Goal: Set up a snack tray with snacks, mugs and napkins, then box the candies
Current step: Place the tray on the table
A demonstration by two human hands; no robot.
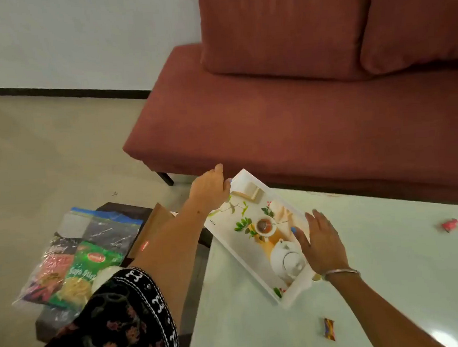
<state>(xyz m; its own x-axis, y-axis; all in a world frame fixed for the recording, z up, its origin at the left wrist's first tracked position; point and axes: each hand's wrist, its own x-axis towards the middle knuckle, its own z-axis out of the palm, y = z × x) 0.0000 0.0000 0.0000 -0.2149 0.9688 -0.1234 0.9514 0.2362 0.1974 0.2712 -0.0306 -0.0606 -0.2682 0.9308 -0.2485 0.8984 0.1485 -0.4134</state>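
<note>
Soft blur, glare bottom rt.

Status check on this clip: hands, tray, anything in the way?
Left hand gripping the tray's far end. Right hand open, flat against its right rim. Tray on the white table, unloaded. Two candies loose on the table, clear of the tray; snack packets off to the left.

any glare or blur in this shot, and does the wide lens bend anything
Head view: glare shows as a bright patch on the glossy table at the lower right; the whole frame is soft, so the print on the snack packs and the candies is smeared; the lens tilts and bows the sofa edges and the wall's skirting.
</note>
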